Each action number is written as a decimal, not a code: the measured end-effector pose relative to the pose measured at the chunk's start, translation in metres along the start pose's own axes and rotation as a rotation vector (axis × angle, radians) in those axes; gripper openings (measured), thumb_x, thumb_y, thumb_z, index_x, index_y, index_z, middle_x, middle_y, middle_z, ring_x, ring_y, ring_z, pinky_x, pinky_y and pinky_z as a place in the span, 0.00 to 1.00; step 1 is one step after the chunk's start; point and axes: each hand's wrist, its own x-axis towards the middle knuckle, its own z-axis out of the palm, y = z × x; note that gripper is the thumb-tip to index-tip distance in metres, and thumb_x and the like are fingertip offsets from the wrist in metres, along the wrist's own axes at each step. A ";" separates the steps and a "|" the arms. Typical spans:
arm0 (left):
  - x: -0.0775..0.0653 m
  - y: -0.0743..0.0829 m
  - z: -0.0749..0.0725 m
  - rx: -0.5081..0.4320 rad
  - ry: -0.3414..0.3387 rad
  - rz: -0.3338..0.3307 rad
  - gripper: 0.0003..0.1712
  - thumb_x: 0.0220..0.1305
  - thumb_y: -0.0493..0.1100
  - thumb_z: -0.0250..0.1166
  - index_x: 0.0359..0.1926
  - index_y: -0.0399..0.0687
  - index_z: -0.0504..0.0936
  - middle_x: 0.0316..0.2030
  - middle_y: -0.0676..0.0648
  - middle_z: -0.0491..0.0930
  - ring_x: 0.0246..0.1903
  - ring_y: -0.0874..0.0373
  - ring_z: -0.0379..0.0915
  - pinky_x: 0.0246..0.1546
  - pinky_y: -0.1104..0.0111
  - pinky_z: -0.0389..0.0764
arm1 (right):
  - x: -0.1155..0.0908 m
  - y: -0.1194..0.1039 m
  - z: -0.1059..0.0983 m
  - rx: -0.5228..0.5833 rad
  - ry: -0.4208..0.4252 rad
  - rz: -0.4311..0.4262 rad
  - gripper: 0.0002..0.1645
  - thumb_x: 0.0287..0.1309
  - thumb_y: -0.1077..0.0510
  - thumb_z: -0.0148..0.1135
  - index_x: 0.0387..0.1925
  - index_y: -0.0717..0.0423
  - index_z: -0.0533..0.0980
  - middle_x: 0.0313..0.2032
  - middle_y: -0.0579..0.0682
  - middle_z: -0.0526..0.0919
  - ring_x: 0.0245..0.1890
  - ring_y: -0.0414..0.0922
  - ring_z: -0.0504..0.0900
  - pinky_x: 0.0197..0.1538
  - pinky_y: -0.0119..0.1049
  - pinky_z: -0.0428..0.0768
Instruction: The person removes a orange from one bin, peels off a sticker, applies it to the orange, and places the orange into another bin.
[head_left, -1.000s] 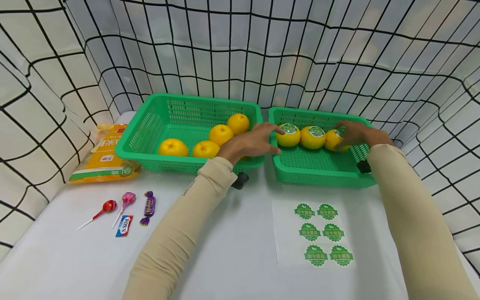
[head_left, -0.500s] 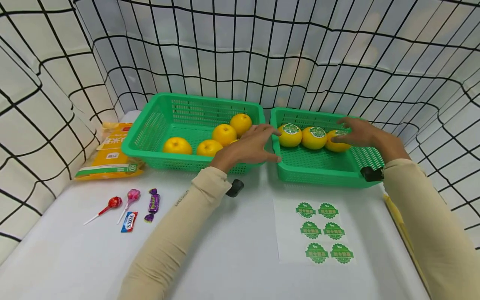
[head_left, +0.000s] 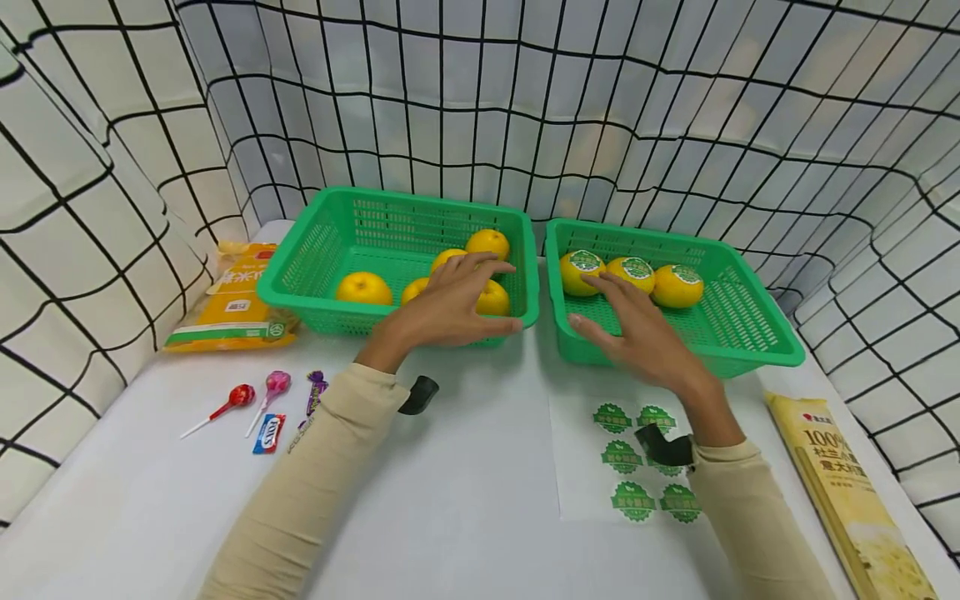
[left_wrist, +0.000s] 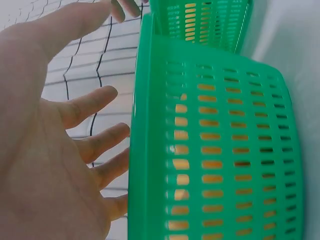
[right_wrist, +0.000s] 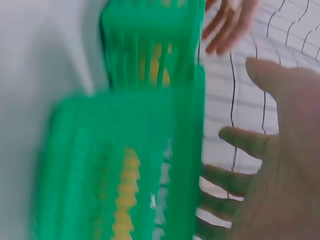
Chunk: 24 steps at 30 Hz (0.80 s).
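My left hand (head_left: 448, 307) hovers over the front rim of the left green basket (head_left: 303, 304), its fingers stretched out and holding nothing. Several plain oranges (head_left: 363, 288) lie in that basket, some partly covered by the hand. My right hand (head_left: 637, 337) is above the front left part of the right green basket (head_left: 738, 358), fingers spread, nothing held. Three oranges (head_left: 677, 286) with green labels on top sit in a row in it. Both wrist views show bare palms beside the basket walls. A sheet of green stickers (head_left: 632, 502) lies in front, partly hidden by the right wrist.
Left on the white table are a yellow food bag (head_left: 236, 304), a red lollipop (head_left: 242, 395), a pink lollipop (head_left: 277, 382), a small blue and red sweet (head_left: 268, 434) and a purple-wrapped candy (head_left: 316, 392). A yellow pasta packet (head_left: 847, 492) lies right. Black netting (head_left: 480, 108) surrounds the table.
My right hand has let go of the rightmost labelled orange and moved left and nearer. My left hand has drawn back left from the gap between the baskets. The pasta packet has come into view.
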 end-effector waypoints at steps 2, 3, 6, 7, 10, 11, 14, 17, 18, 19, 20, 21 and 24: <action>-0.003 -0.005 -0.001 -0.011 0.013 -0.006 0.47 0.68 0.66 0.69 0.80 0.53 0.64 0.81 0.45 0.56 0.79 0.43 0.48 0.78 0.43 0.54 | 0.004 -0.008 0.014 -0.002 0.009 -0.005 0.45 0.78 0.33 0.54 0.84 0.47 0.55 0.84 0.59 0.50 0.83 0.63 0.49 0.77 0.74 0.54; -0.004 -0.007 -0.002 -0.016 0.018 -0.006 0.47 0.69 0.65 0.68 0.80 0.52 0.64 0.81 0.45 0.57 0.79 0.43 0.48 0.78 0.43 0.54 | 0.006 -0.011 0.021 -0.005 0.017 -0.010 0.44 0.78 0.34 0.54 0.84 0.47 0.56 0.84 0.59 0.51 0.83 0.63 0.50 0.77 0.73 0.55; -0.005 -0.013 -0.004 -0.037 0.028 -0.005 0.46 0.70 0.64 0.66 0.80 0.50 0.64 0.81 0.43 0.57 0.78 0.42 0.48 0.78 0.42 0.54 | 0.015 -0.019 0.034 -0.020 0.038 -0.013 0.43 0.78 0.34 0.53 0.83 0.47 0.58 0.83 0.60 0.53 0.82 0.62 0.52 0.77 0.72 0.57; -0.005 -0.015 -0.005 -0.044 0.029 -0.008 0.46 0.71 0.64 0.67 0.80 0.49 0.64 0.81 0.42 0.56 0.78 0.41 0.49 0.78 0.42 0.54 | 0.018 -0.022 0.037 -0.025 0.041 -0.012 0.43 0.79 0.33 0.53 0.83 0.47 0.58 0.83 0.61 0.53 0.82 0.63 0.52 0.76 0.72 0.57; -0.008 -0.020 -0.010 -0.051 0.033 -0.032 0.47 0.70 0.64 0.68 0.80 0.49 0.63 0.81 0.41 0.55 0.77 0.40 0.49 0.77 0.41 0.55 | 0.024 -0.028 0.044 -0.042 0.054 0.003 0.43 0.78 0.32 0.52 0.83 0.45 0.58 0.83 0.61 0.51 0.82 0.63 0.52 0.76 0.72 0.58; -0.008 -0.023 -0.012 -0.045 0.031 -0.042 0.48 0.70 0.64 0.68 0.81 0.49 0.62 0.81 0.41 0.55 0.77 0.40 0.49 0.77 0.41 0.56 | 0.026 -0.030 0.045 -0.046 0.056 0.010 0.43 0.78 0.31 0.51 0.83 0.45 0.58 0.83 0.61 0.51 0.83 0.63 0.52 0.76 0.72 0.57; -0.012 -0.030 -0.019 -0.024 0.034 -0.075 0.49 0.68 0.65 0.69 0.81 0.49 0.63 0.81 0.41 0.56 0.76 0.39 0.50 0.76 0.40 0.56 | 0.027 -0.032 0.049 -0.057 0.068 0.025 0.43 0.77 0.31 0.52 0.83 0.43 0.59 0.84 0.61 0.50 0.83 0.62 0.51 0.78 0.71 0.55; -0.015 -0.039 -0.027 -0.011 0.045 -0.109 0.49 0.68 0.66 0.69 0.81 0.50 0.63 0.81 0.41 0.56 0.76 0.39 0.50 0.76 0.39 0.55 | 0.026 -0.032 0.051 -0.070 0.088 0.031 0.41 0.78 0.31 0.51 0.82 0.43 0.61 0.84 0.60 0.51 0.83 0.61 0.51 0.79 0.69 0.54; -0.017 -0.043 -0.029 -0.008 0.050 -0.121 0.49 0.68 0.66 0.69 0.81 0.50 0.63 0.81 0.41 0.56 0.77 0.39 0.50 0.76 0.38 0.54 | 0.025 -0.032 0.052 -0.078 0.094 0.029 0.41 0.78 0.31 0.51 0.82 0.43 0.61 0.83 0.60 0.51 0.83 0.61 0.52 0.79 0.69 0.54; -0.017 -0.046 -0.032 -0.006 0.051 -0.133 0.49 0.68 0.66 0.68 0.81 0.50 0.62 0.81 0.41 0.55 0.77 0.38 0.49 0.77 0.37 0.52 | 0.025 -0.033 0.052 -0.087 0.096 0.029 0.40 0.78 0.31 0.50 0.82 0.42 0.62 0.84 0.60 0.51 0.83 0.61 0.51 0.79 0.69 0.53; -0.018 -0.050 -0.034 -0.004 0.055 -0.145 0.49 0.69 0.66 0.68 0.81 0.50 0.62 0.82 0.41 0.55 0.78 0.37 0.48 0.78 0.36 0.50 | 0.025 -0.033 0.053 -0.098 0.096 0.030 0.40 0.78 0.30 0.49 0.82 0.41 0.62 0.84 0.60 0.50 0.83 0.62 0.51 0.79 0.69 0.53; -0.020 -0.054 -0.036 -0.002 0.057 -0.158 0.49 0.70 0.66 0.67 0.82 0.50 0.61 0.82 0.40 0.55 0.79 0.36 0.46 0.78 0.35 0.47 | 0.025 -0.033 0.053 -0.108 0.094 0.030 0.40 0.78 0.30 0.49 0.81 0.39 0.62 0.84 0.60 0.50 0.83 0.62 0.51 0.79 0.69 0.53; -0.025 -0.064 -0.043 -0.021 0.057 -0.196 0.48 0.73 0.64 0.65 0.82 0.49 0.60 0.82 0.39 0.54 0.81 0.34 0.42 0.79 0.33 0.42 | 0.025 -0.036 0.055 -0.138 0.077 0.033 0.39 0.78 0.29 0.46 0.82 0.35 0.62 0.84 0.59 0.49 0.83 0.62 0.50 0.79 0.70 0.52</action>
